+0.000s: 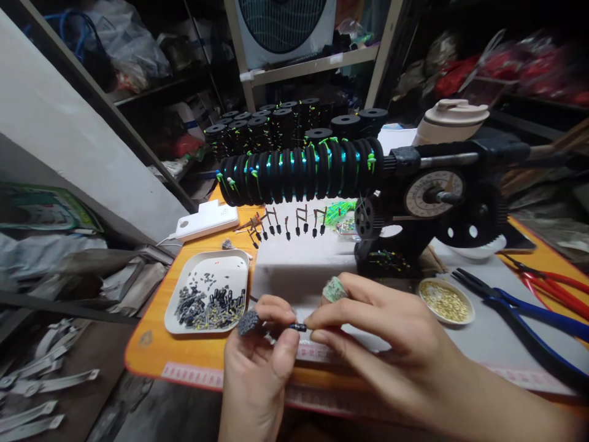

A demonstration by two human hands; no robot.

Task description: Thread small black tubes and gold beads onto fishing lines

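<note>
A small black piece (298,327) is held between the two hands, above the near edge of the table (147,331). Its nine o'clock end is pinched between thumb and fingers of the left hand (262,362); its three o'clock end is gripped by the fingertips of the right hand (391,325), brought narrowly together. A dark cover (248,324) is worn on a left finger, and a green cover (334,288) on a right one.

Taken from the piece, a white tray (232,265) is seen between nine and ten o'clock, in which many small dark parts (196,307) are heaped. At twelve o'clock a row of small black pendants (298,230) is seen, and above it a ribbed black roller (299,175) by which green and blue threads are carried. At two o'clock a round dial (434,193) is mounted on the machine. Toward three o'clock a dish (469,316) is filled with gold-coloured bits (444,298), and beyond it blue-handled pliers (499,299) are laid. Between ten and eleven, a white box (207,221) is placed; black spools (276,126) are grouped near twelve, behind the roller.
</note>
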